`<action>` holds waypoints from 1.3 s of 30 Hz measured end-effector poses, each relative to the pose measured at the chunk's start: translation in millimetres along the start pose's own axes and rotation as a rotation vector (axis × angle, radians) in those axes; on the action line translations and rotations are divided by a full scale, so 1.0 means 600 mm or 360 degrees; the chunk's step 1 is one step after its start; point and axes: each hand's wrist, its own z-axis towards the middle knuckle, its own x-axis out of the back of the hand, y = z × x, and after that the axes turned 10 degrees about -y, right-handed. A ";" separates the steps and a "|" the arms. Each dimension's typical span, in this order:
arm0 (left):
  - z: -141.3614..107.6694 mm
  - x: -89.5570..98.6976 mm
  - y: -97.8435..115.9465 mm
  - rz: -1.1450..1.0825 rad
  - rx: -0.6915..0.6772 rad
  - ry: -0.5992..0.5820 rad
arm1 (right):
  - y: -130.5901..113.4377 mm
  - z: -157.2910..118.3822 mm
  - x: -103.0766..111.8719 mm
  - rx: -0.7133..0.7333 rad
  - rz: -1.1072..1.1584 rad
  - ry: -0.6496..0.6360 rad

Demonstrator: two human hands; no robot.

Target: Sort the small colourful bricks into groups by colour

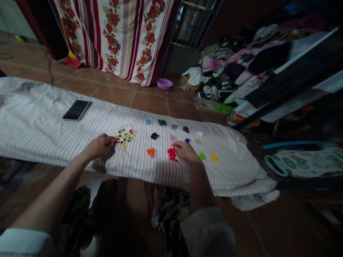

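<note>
While your left hand (103, 145) has its fingertips drawn in at the left edge of the mixed-color bead pile (124, 135), I cannot tell whether they pinch a bead. Your right hand (185, 150) reaches thumb and forefinger to the upper right of the red bead pile (172, 154), its fingers bent close; whether they hold anything is too small to tell. On the floor beyond stand a purple basin (164, 84), its contents unclear, and a cardboard box (187, 85) with white fabric (195, 75) over it. Both your hands work nearer the close edge of the striped cloth (134, 160). You have a stretch of it between the mixed-color bead pile and the orange bead pile (150, 152); your smartphone (77, 110) lies well apart, near the far edge.
</note>
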 end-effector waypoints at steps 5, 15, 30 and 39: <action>-0.002 0.001 0.002 0.0013 0.0014 -0.0005 | 0.001 0.003 -0.004 0.0039 0.0039 0.0049; -0.006 0.012 0.016 0.0077 0.0081 -0.0055 | 0.000 0.010 0.000 0.0010 -0.0007 0.0091; 0.002 0.017 0.049 0.0164 0.0250 -0.0029 | -0.051 0.012 0.004 0.0017 -0.0102 0.0241; 0.021 0.012 0.059 0.0185 0.0270 -0.0016 | -0.113 0.018 -0.018 0.0278 -0.0025 0.0236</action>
